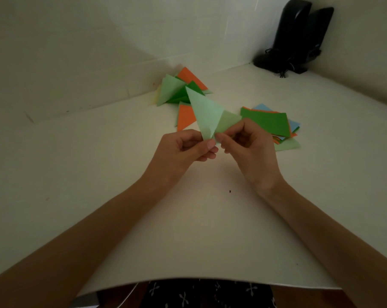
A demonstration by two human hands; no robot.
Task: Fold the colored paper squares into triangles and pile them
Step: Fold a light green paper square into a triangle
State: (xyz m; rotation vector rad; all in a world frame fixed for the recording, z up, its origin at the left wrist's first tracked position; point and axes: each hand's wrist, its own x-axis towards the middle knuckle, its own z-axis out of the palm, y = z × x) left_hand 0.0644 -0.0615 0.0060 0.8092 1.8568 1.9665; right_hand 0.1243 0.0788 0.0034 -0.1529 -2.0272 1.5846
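A light green paper (pixel 207 114), partly folded, is held up above the white table (pixel 99 174). My left hand (pixel 185 147) pinches its near corner from the left, and my right hand (pixel 248 145) pinches the same corner from the right. Behind it lies a pile of folded triangles (pixel 179 90) in green, light green and orange, with one orange triangle (pixel 184 117) closer to me. To the right sits a stack of unfolded squares (pixel 270 122), dark green on top, with orange, blue and light green sheets showing beneath.
Two black speakers (pixel 299 36) with a tangle of cable stand in the far right corner against the wall. The table's near edge (pixel 210 280) curves just in front of my lap. A small dark speck (pixel 230 191) lies on the table.
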